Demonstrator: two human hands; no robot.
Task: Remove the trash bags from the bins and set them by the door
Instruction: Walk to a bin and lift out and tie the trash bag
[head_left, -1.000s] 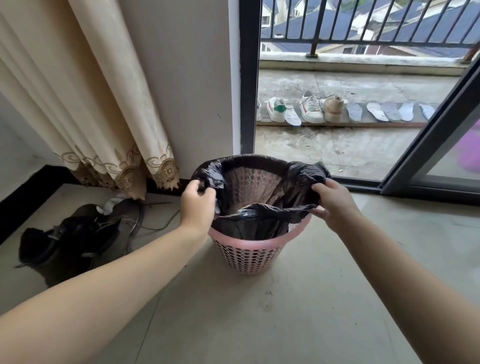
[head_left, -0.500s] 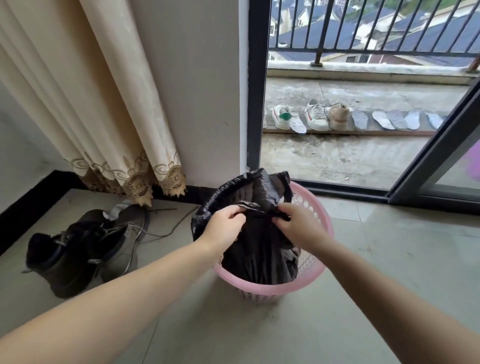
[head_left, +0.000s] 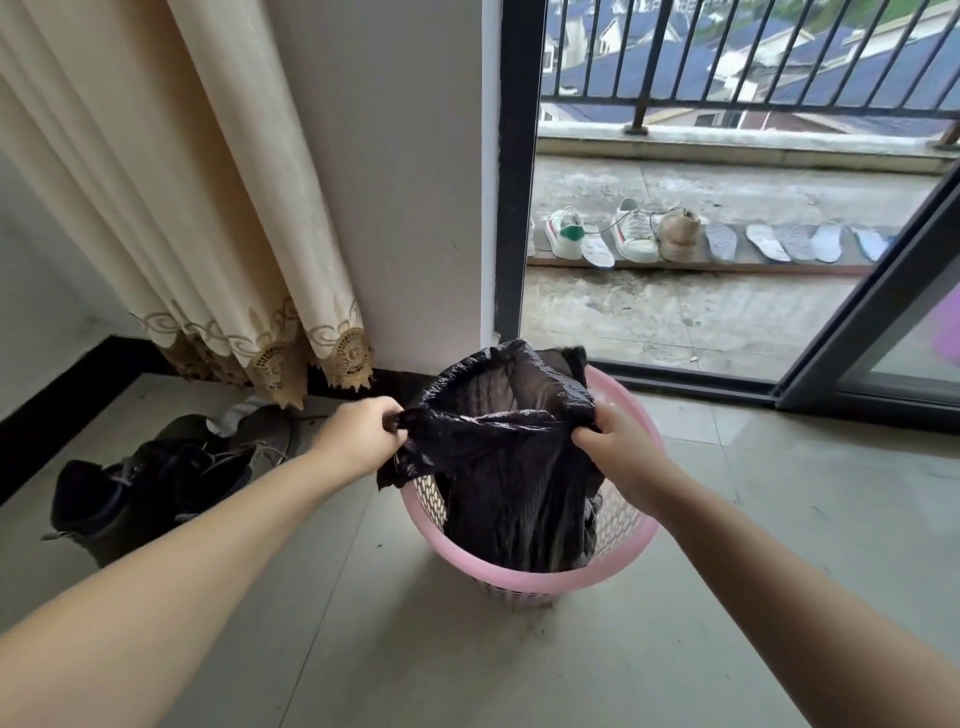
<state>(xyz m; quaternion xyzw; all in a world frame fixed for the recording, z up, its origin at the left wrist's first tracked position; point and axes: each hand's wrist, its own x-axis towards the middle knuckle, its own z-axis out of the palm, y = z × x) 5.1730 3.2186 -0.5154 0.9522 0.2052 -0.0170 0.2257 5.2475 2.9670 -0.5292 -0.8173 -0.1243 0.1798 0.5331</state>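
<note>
Head view: I logged both forearms reaching forward and down over the round pink perforated plastic bin (head_left: 524, 574). My left hand (head_left: 358, 436) was fisted, fingers curled tight round a bunched corner of the thin black plastic trash bag (head_left: 511, 478) at the bag's left edge. My right hand (head_left: 615, 441) had its fingers curled over the bag's right edge, pinching the film there. Between the two hands the near rim of the bag was pulled taut, with the far rim standing up loosely behind it. The bag's lower part hung inside the bin; its gathered top sat above the bin's rim.

Surface: pale grey tiled floor (head_left: 363, 649), the bin standing upright on it near the wall. Left of the bin, well apart from it, lay a pair of dark lace-up boots (head_left: 156, 478). A cream curtain with an embroidered lace hem (head_left: 218, 218) hung over the wall corner above them. Beyond the bin, a dark-framed sliding glass door (head_left: 883, 291) opened to a concrete balcony, where white sneakers (head_left: 602, 234) and pale insoles (head_left: 795, 241) lay in a row before a black metal railing (head_left: 727, 57).
</note>
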